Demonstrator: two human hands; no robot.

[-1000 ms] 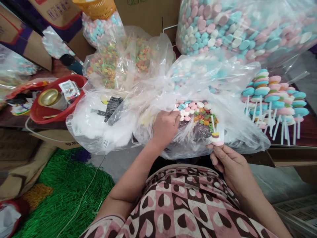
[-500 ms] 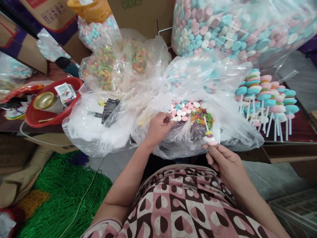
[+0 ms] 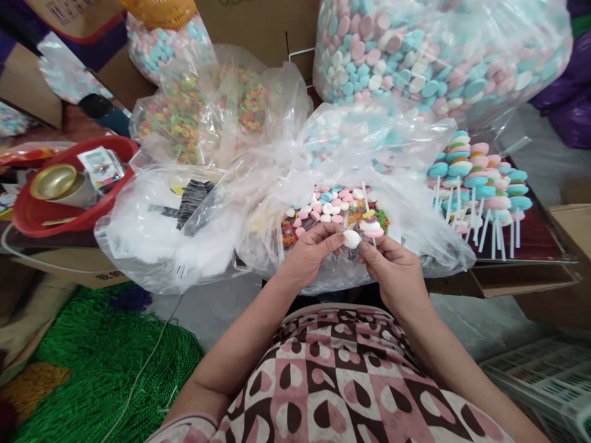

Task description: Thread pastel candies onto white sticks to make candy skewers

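Here, the left hand (image 3: pixel 310 253) pinches a white candy (image 3: pixel 351 239) in a closed grip. The right hand (image 3: pixel 393 271) grips a candy stick (image 3: pixel 370 229), touching it on the right. Both are near the middle, over an open bag (image 3: pixel 415 212). Writing on the far left box (image 3: pixel 69 9) is too blurry to read.

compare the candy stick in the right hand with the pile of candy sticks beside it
The white stick with few candies in the right hand stands upright; the pile of pastel candy sticks lies flat. The held one shows bare stick above its candies; the piled ones look fuller. Both have white sticks and pastel discs.
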